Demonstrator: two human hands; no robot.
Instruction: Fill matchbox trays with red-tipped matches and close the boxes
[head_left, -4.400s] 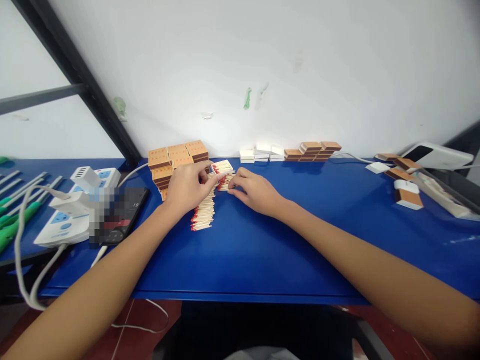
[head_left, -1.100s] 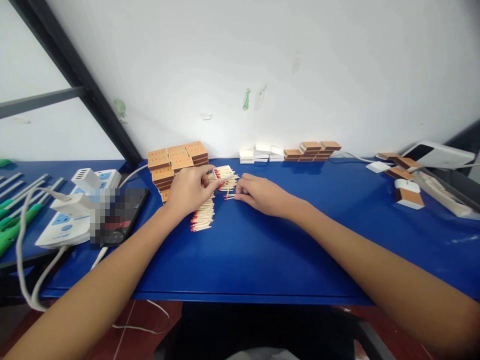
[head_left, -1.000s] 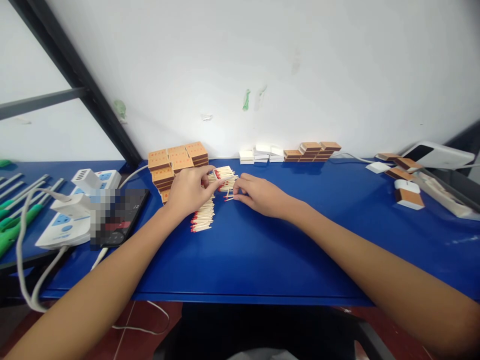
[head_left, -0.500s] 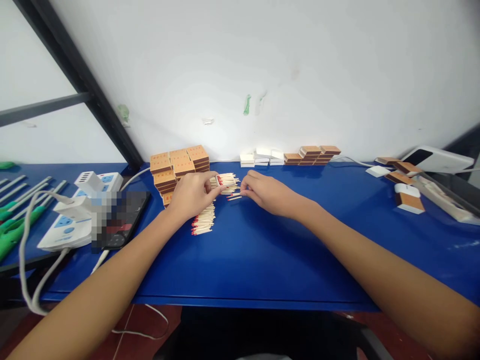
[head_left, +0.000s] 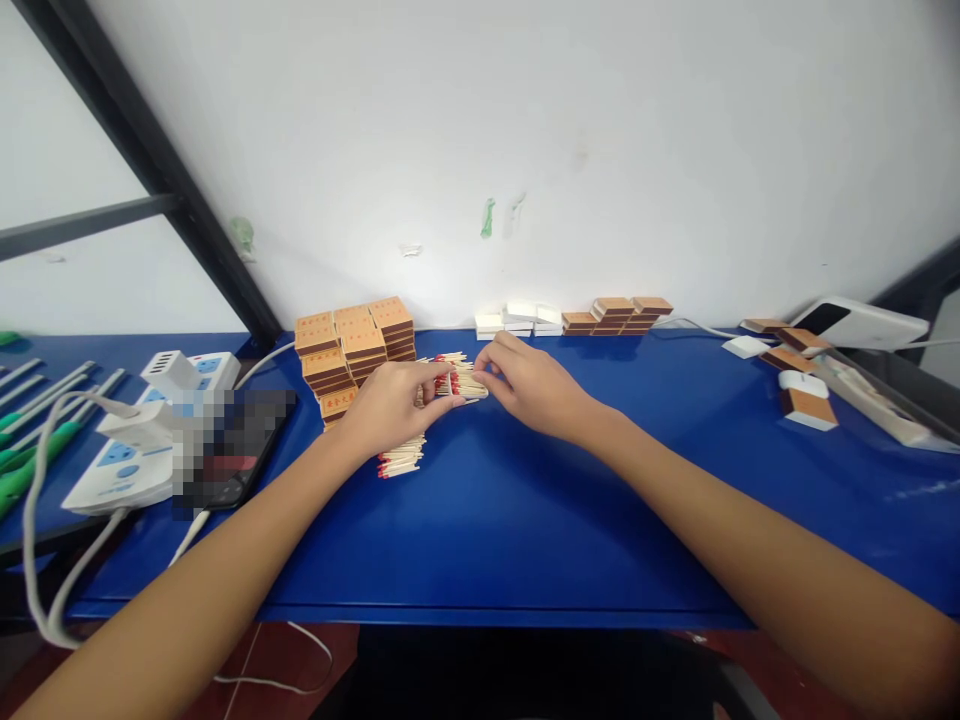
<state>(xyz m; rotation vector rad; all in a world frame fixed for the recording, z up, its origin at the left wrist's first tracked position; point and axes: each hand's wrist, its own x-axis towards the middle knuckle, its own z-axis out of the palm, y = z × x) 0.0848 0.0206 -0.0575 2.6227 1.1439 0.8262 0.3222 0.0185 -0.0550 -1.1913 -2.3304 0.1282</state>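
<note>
My left hand [head_left: 394, 402] is closed, thumb and fingers pinching a small white matchbox tray [head_left: 450, 384] that they mostly hide. Red-headed matches [head_left: 466, 378] bunch at the tray, their pale ends pointing right. My right hand [head_left: 531, 385] is closed in a pinch at those pale ends, its fingertips touching the matches. Below my left hand lies a loose pile of matches [head_left: 403, 457], heads to the left. Just behind that hand, brown matchboxes [head_left: 356, 335] stand in stacks.
Along the wall sit white matchbox trays [head_left: 519, 318] and brown sleeves [head_left: 616, 315]. A power strip [head_left: 135, 455] and a phone [head_left: 244, 450] lie at left, beside green-handled tools [head_left: 45, 440]. At right are a white device [head_left: 862, 325] and more brown boxes [head_left: 808, 408] on the blue table [head_left: 525, 540].
My right hand has brought a few loose matches left and up to the bunch at the tray. The left hand has shifted slightly right. The whole view has moved a little.
</note>
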